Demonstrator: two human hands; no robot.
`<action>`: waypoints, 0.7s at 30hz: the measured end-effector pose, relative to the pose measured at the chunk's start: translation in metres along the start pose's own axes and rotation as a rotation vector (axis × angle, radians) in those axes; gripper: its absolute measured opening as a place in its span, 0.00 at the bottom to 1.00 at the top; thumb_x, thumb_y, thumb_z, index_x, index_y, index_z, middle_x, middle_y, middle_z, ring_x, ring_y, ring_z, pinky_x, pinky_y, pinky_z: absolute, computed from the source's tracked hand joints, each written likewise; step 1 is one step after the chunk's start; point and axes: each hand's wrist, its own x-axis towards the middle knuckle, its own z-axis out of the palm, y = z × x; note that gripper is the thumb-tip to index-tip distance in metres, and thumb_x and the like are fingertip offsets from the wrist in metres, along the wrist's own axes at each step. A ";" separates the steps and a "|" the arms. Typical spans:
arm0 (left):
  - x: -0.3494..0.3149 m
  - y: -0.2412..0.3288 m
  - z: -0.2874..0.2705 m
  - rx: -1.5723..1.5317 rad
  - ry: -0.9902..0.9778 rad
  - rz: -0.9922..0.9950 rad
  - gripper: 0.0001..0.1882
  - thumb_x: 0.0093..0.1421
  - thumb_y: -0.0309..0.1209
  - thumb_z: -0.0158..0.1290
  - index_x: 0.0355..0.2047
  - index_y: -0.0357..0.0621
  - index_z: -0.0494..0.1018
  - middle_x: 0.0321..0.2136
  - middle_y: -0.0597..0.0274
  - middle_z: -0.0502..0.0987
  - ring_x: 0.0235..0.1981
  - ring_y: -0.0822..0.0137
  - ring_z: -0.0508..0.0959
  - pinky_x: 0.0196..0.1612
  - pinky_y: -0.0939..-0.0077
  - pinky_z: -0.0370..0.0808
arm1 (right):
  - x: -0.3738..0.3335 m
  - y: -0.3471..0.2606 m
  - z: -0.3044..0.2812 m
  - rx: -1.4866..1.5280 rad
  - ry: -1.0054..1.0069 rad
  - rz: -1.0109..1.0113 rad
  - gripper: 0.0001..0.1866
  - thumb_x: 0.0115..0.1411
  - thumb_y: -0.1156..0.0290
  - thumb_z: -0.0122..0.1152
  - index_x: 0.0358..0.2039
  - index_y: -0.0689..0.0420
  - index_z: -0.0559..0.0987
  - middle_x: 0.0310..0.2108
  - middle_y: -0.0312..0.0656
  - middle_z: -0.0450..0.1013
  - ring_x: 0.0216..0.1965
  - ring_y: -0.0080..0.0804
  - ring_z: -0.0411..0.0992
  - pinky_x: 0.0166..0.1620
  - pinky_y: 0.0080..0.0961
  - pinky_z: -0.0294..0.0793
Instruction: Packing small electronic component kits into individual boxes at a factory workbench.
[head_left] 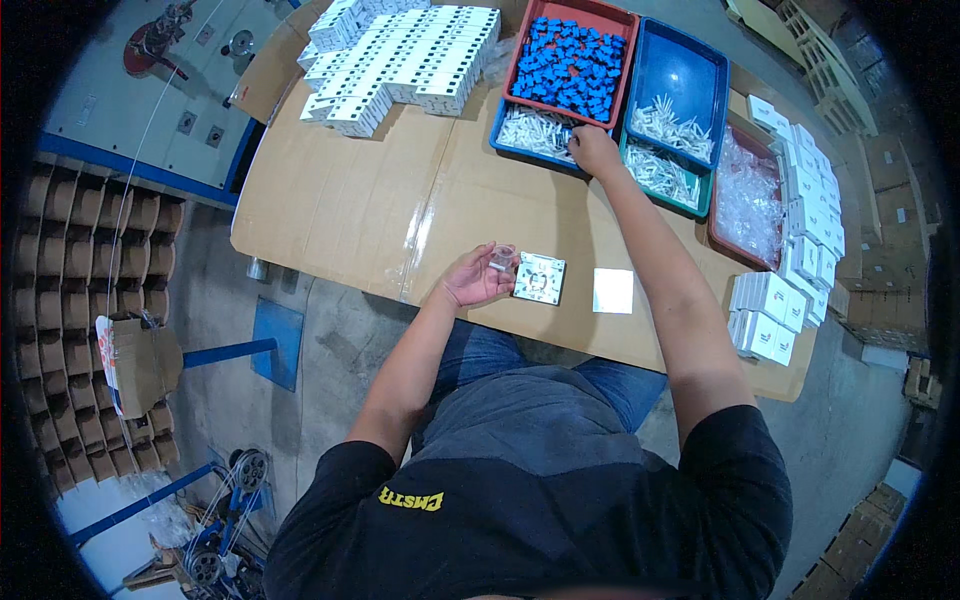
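Observation:
My left hand [480, 277] is palm up, fingers curled round a small clear plastic cup [502, 258]. Just right of it, a square printed card or flat box [540, 278] lies on the cardboard-covered table. Farther right is a plain white square [613, 291]. My right hand [594, 150] reaches out to the blue tray of small white plastic parts [536, 131], its fingers bent down at the tray's right end. Whatever is between those fingertips is too small to make out.
A red tray of blue parts [570, 65] overlaps the white-part tray. Beside it are a blue tray [680, 60] and a green tray [665, 172]. A red tray [745, 190] holds clear plastic pieces. White boxes stand stacked at far left [400, 65] and right [765, 310].

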 end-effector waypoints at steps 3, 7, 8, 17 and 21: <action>0.003 0.000 0.000 -0.015 -0.015 -0.006 0.20 0.69 0.46 0.49 0.53 0.48 0.72 0.46 0.60 0.75 0.35 0.66 0.74 0.50 0.60 0.75 | 0.006 0.014 -0.003 0.143 -0.006 -0.122 0.10 0.59 0.68 0.59 0.35 0.59 0.84 0.37 0.54 0.77 0.44 0.53 0.76 0.46 0.47 0.75; -0.002 -0.002 -0.004 -0.003 -0.009 0.013 0.21 0.68 0.46 0.49 0.54 0.48 0.71 0.46 0.61 0.75 0.35 0.66 0.74 0.50 0.60 0.75 | -0.006 0.008 0.001 0.187 0.091 -0.163 0.13 0.60 0.69 0.62 0.44 0.59 0.84 0.40 0.54 0.78 0.41 0.52 0.77 0.46 0.43 0.75; 0.000 -0.003 -0.003 -0.078 -0.067 0.003 0.21 0.69 0.45 0.49 0.55 0.48 0.71 0.47 0.59 0.76 0.38 0.63 0.77 0.50 0.57 0.76 | -0.007 0.013 0.003 0.186 0.058 -0.111 0.13 0.60 0.69 0.63 0.44 0.59 0.84 0.40 0.53 0.78 0.40 0.51 0.77 0.46 0.42 0.76; -0.002 -0.008 0.002 -0.068 -0.128 0.051 0.22 0.69 0.46 0.50 0.58 0.50 0.71 0.50 0.55 0.77 0.53 0.50 0.76 0.57 0.48 0.73 | -0.066 -0.008 -0.018 1.185 -0.001 0.389 0.11 0.60 0.69 0.69 0.41 0.58 0.82 0.33 0.38 0.78 0.32 0.21 0.75 0.31 0.23 0.72; -0.001 -0.017 -0.001 -0.032 0.017 0.190 0.24 0.67 0.52 0.49 0.55 0.52 0.73 0.47 0.58 0.79 0.50 0.50 0.77 0.58 0.47 0.71 | -0.142 -0.051 -0.054 1.559 -0.044 0.420 0.08 0.64 0.70 0.64 0.41 0.57 0.80 0.35 0.35 0.76 0.26 0.17 0.67 0.27 0.17 0.64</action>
